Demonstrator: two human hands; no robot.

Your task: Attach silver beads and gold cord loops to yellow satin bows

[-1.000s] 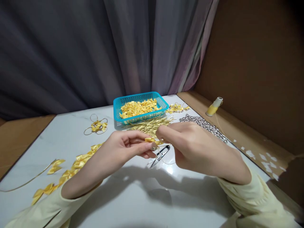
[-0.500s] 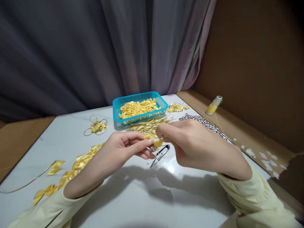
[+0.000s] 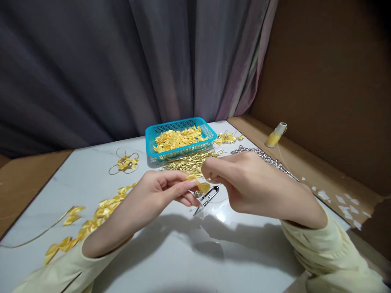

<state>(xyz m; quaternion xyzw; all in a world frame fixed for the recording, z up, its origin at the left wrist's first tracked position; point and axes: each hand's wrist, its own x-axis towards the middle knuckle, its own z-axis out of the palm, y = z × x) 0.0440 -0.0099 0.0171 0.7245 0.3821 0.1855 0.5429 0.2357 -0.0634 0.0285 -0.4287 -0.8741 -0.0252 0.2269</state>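
Note:
My left hand point(image 3: 174, 189) pinches a yellow ribbon bow point(image 3: 203, 187) between thumb and fingers, with a small silver bell point(image 3: 198, 194) just beneath it. Close by on the right, my right hand point(image 3: 244, 183) is closed, its fingertips curled and turned away. What it grips is hidden, though a thin cord runs from beside the bow towards it. Below the bow, thread snips point(image 3: 207, 200) with a dark handle lie on the white table point(image 3: 189, 260). Behind the hands is a loose pile of gold wire ties point(image 3: 191, 162).
A blue basket point(image 3: 149, 142) holds yellow bows. Silver bells point(image 3: 259, 154) are heaped at right, near a yellow thread spool point(image 3: 276, 135) and white scraps point(image 3: 324, 196). A row of bows point(image 3: 104, 207) lies by my left forearm; a looped bow cluster point(image 3: 127, 163) sits further back.
The view has shifted very slightly. Both hands keep almost the same pose, with the bow still in my left hand and my right hand closed beside it.

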